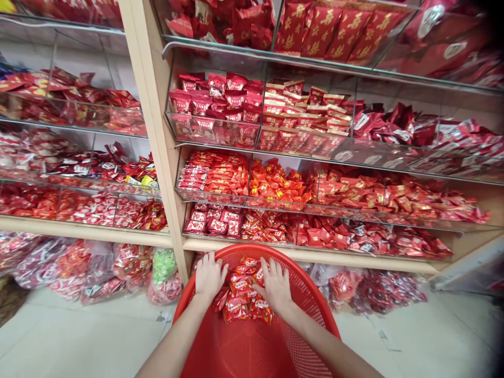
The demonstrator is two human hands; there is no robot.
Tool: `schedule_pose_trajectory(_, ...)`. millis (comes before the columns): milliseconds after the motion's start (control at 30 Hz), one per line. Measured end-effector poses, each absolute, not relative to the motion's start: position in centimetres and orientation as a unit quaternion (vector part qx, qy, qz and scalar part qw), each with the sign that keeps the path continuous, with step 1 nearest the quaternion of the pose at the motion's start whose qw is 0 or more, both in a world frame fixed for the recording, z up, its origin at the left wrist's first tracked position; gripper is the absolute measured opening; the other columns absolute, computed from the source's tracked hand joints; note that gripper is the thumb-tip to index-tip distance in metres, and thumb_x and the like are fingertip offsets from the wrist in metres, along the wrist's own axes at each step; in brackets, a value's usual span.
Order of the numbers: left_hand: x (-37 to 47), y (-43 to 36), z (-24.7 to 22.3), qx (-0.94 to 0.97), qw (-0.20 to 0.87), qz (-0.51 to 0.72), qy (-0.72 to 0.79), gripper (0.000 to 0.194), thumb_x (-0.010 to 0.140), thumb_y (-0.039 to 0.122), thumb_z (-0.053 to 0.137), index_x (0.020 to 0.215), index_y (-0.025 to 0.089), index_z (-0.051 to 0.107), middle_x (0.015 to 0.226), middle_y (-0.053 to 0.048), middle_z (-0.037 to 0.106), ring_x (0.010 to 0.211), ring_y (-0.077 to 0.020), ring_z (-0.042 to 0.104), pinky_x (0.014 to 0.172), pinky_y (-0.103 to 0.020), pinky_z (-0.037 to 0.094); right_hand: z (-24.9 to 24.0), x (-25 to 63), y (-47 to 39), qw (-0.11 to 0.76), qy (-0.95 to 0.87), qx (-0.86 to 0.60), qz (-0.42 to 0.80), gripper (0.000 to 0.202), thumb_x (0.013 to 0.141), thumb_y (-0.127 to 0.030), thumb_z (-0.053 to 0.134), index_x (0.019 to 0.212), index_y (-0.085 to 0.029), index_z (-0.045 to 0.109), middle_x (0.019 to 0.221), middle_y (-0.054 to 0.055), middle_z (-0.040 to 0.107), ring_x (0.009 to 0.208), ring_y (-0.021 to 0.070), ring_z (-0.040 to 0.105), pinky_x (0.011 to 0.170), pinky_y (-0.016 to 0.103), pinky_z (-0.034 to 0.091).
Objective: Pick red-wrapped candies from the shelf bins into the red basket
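Note:
A large red plastic basket (323, 310) with mesh walls stands in front of me, below the shelves. At its far side lies a small heap of red wrapped candy packets (238, 307). My left hand (210, 275) is over the basket's far left rim, fingers stretched forward and apart, holding nothing visible. My right hand (275, 286) is at the right side of the heap with its fingers spread, over or touching the packets; whether the fingertips press on them I cannot tell.
A wooden shelf unit (155, 131) with clear-fronted bins rises ahead, filled with red packets (218, 105) and orange-red candies (275, 184). Below the lowest board, plastic bags of candy (132, 262) rest on the tiled floor (98, 336), with more bags (386, 291) at right.

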State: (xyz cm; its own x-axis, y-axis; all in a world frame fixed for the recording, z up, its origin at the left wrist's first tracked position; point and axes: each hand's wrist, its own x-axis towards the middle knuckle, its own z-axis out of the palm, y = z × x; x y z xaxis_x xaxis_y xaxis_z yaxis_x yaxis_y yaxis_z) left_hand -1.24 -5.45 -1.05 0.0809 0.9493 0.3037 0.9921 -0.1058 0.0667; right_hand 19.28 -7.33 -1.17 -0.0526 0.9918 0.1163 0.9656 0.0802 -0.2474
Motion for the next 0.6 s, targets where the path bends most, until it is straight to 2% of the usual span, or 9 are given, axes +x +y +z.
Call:
schedule_pose_trajectory(100,-1.3,-5.5,-0.9,-0.728,0.074,-0.133,-0.669,0.046,0.089,0.041,0.029,0.09,0.018,0.069,0.114,-0.012,0.056,0.1,-0.0251,0.048,0.085,-0.039,0.035,-2.2,19.1,-6.9,0.091,-0.732,-0.674,0.032,0.068,0.078,-0.034,0.061,0.139,-0.018,0.034,0.128,0.019,0.047,0.115,0.033,0.041,0.1,0.053,0.019)
schedule_pose_trajectory(267,-1.4,-5.4,-1.0,-0.728,0.071,-0.132,-0.669,0.045,0.089,0.041,0.029,0.091,0.018,0.069,0.117,-0.013,0.055,0.101,-0.0255,0.047,0.086,-0.04,0.035,-2.6,18.8,-7.0,0.054,-0.748,-0.661,0.025,0.064,0.077,-0.037,0.06,0.135,-0.022,0.038,0.135,0.016,0.043,0.115,0.0311,0.041,0.1,0.051,0.022)
schedule_pose_trajectory(433,-1.4,-5.4,-1.3,-0.732,0.087,-0.137,-0.661,0.048,0.089,0.043,0.028,0.089,0.018,0.068,0.115,-0.013,0.055,0.098,-0.025,0.049,0.084,-0.039,0.035,-1.7,18.8,-6.8,0.054,-0.76,-0.648,0.013,0.057,0.079,-0.034,0.056,0.131,-0.016,0.044,0.124,0.018,0.049,0.11,0.0316,0.044,0.094,0.047,0.029)
schedule_pose_trajectory(600,-1.4,-5.6,-1.0,-0.721,0.065,-0.162,-0.67,0.046,0.089,0.044,0.03,0.087,0.018,0.068,0.112,-0.012,0.058,0.1,-0.0243,0.051,0.087,-0.038,0.035,0.2,18.9,-6.7,0.053,-0.773,-0.633,-0.004,0.046,0.079,-0.033,0.053,0.122,-0.014,0.052,0.114,0.016,0.055,0.105,0.03,0.047,0.088,0.042,0.034)
